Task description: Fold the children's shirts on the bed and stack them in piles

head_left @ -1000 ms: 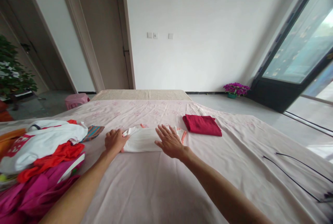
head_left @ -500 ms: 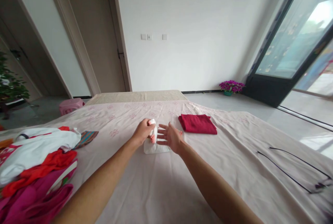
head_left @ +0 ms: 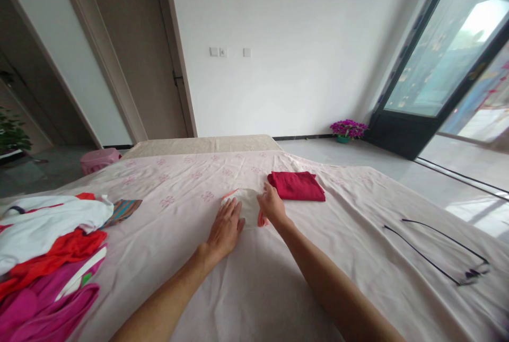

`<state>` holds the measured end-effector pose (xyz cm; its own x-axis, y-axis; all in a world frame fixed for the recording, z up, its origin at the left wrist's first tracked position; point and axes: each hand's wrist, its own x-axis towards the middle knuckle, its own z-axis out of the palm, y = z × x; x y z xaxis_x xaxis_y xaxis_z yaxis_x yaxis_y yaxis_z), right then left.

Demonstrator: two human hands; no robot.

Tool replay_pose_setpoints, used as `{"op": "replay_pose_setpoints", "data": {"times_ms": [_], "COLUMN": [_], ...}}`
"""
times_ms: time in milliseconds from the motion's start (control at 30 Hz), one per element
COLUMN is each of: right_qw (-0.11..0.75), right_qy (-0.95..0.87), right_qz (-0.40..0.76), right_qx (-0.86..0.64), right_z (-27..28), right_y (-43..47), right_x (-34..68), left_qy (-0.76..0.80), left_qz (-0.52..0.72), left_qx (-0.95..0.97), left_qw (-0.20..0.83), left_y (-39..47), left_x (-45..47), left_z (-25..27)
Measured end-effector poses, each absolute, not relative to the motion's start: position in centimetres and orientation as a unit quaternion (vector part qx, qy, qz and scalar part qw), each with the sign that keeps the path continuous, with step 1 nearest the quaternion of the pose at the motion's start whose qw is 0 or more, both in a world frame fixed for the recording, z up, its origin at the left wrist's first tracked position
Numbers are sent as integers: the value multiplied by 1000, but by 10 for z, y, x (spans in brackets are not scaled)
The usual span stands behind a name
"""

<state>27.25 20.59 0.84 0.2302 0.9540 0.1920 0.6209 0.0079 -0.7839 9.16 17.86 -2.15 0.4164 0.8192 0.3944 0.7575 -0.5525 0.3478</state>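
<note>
A small white cloth with orange-red edging (head_left: pixel 249 205) lies on the pale pink bedspread (head_left: pixel 254 278) in front of me. My left hand (head_left: pixel 227 225) rests palm down on its left part, fingers stretched out. At the cloth's right edge, my right hand (head_left: pixel 272 203) has its fingers closed in a pinch, close to a bit of orange-red edging. Its fingertips are partly hidden. Just beyond my right hand lies a folded dark red cloth (head_left: pixel 298 186).
A heap of clothes (head_left: pixel 51 241), white, red and magenta, lies at the left with a striped piece (head_left: pixel 124 211) beside it. Eyeglasses (head_left: pixel 441 252) lie at the right. A pink stool (head_left: pixel 99 158) and purple flowers (head_left: pixel 348 129) stand on the floor.
My left hand has gone from gripping the bunched white cloth to lying flat on it. The cloth is more spread out. My right hand has closed at its right edge. The view has shifted slightly.
</note>
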Motion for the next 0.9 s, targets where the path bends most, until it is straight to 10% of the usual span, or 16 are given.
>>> {"op": "replay_pose_setpoints", "data": {"times_ms": [100, 567, 900], "right_qw": [324, 139, 80], "right_qy": [-680, -761, -719], "right_qz": [25, 2, 45], "right_qx": [-657, -634, -689], "right_z": [12, -14, 19], "right_y": [200, 199, 244], "right_x": [263, 268, 270], "left_qy": [488, 426, 561], "left_qz": [206, 141, 456], "left_qx": [848, 892, 622], "left_qw": [-8, 50, 299], "left_y": [171, 152, 135], "left_x": [96, 38, -35], "left_z": [-36, -37, -41]}}
